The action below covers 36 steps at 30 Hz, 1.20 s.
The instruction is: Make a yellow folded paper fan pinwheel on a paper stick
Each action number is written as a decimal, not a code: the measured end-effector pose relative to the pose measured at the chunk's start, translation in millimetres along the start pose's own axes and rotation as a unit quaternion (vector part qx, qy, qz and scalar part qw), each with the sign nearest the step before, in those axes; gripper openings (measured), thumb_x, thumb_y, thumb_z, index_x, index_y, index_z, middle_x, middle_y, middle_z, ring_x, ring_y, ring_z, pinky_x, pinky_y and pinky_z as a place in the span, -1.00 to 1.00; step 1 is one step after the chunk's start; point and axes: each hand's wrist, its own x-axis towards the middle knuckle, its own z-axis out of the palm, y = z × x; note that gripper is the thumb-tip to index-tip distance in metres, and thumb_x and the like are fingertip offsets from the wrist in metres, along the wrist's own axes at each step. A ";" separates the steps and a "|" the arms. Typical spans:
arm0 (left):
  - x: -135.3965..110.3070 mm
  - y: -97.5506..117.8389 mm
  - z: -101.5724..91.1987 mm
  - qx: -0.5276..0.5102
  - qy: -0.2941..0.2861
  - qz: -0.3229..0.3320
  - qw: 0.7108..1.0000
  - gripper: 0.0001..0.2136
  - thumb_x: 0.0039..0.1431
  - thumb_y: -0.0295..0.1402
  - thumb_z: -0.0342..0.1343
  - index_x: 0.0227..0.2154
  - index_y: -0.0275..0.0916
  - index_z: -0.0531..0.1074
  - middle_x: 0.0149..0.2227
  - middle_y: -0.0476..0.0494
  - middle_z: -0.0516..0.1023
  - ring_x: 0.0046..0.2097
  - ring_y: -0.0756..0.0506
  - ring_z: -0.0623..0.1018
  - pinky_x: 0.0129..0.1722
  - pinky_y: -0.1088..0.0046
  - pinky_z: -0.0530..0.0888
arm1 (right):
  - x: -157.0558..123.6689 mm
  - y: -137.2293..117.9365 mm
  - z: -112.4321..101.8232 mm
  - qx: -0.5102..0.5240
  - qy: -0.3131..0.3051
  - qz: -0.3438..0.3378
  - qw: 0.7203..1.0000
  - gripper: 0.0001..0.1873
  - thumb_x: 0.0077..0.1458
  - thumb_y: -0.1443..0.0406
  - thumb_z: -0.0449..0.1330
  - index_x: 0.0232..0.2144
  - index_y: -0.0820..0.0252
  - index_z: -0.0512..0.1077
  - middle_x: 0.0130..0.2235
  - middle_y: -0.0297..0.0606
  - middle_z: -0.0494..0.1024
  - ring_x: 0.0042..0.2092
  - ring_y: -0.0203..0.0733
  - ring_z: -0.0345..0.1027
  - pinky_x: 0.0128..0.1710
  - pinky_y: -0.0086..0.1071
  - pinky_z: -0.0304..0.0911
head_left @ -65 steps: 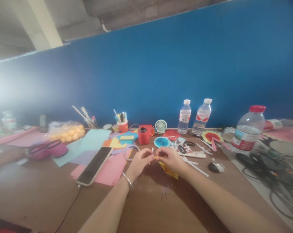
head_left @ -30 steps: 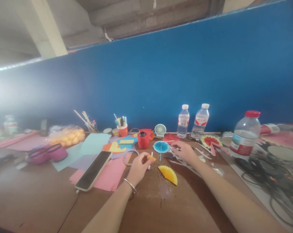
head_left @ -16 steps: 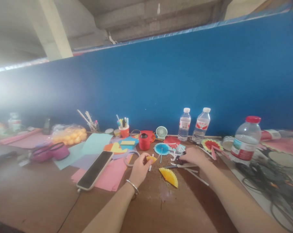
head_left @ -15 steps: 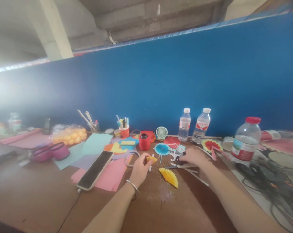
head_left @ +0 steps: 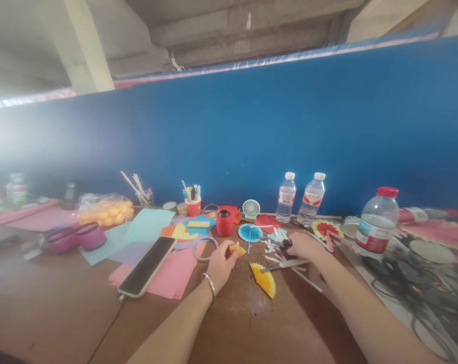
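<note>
My left hand [head_left: 222, 260], with a silver bangle on the wrist, is closed on a small yellow pleated paper piece [head_left: 236, 249]. My right hand [head_left: 305, 246] grips dark-handled scissors [head_left: 277, 243], whose blades point left over white paper scraps; the fingers partly hide the handles. Between the hands, an opened yellow paper fan [head_left: 265, 281] lies on the table. A knife with a pale handle [head_left: 288, 263] rests with its blade tip over that fan. Just beyond is a blue pleated paper rosette [head_left: 250, 232] with a white stick.
Left of my hands are a phone [head_left: 148, 265] on a cable, coloured paper sheets [head_left: 172, 273] and a tape roll [head_left: 205, 249]. Behind stand a red pot-like object [head_left: 224, 224], a pen cup [head_left: 193, 206] and water bottles [head_left: 286, 198]. A large bottle [head_left: 376, 222] and cables [head_left: 407, 290] are at right.
My right hand has lifted the scissors slightly off the scraps. The pale-handled knife now shows more and overlaps the yellow fan. My left hand still holds its yellow piece.
</note>
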 end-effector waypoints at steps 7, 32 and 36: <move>1.5 -5.0 2.0 -0.018 0.008 0.005 1.000 -0.82 0.00 -0.23 -0.05 -0.43 -0.23 0.31 -0.53 0.04 0.35 -0.50 0.02 0.33 -0.48 0.53 0.26 | 5.1 6.9 6.9 -0.026 0.021 -0.035 0.999 -0.83 -0.26 0.31 0.16 -0.48 0.21 0.43 -0.41 -0.17 0.47 -0.38 -0.17 0.34 -0.47 -0.43 0.07; 4.8 -2.7 0.9 -0.098 0.036 -0.058 0.993 -0.82 -0.08 -0.22 0.02 -0.48 -0.24 0.33 -0.54 0.01 0.39 -0.50 0.02 0.36 -0.48 0.53 0.31 | -7.2 -3.6 -10.5 -0.093 0.129 -0.043 0.986 -0.40 -0.48 0.19 0.27 -0.27 0.26 0.28 -0.20 -0.08 0.35 -0.10 0.12 0.09 -0.20 -0.15 -0.04; 5.3 -6.4 1.6 -0.090 0.029 -0.049 0.994 -0.81 -0.05 -0.22 0.00 -0.46 -0.25 0.32 -0.52 0.00 0.40 -0.49 0.02 0.37 -0.48 0.53 0.30 | -9.2 -6.9 -12.7 -0.091 0.104 -0.033 0.990 -0.38 -0.48 0.14 0.25 -0.26 0.27 0.27 -0.19 -0.08 0.34 -0.07 0.12 0.07 -0.18 -0.15 -0.05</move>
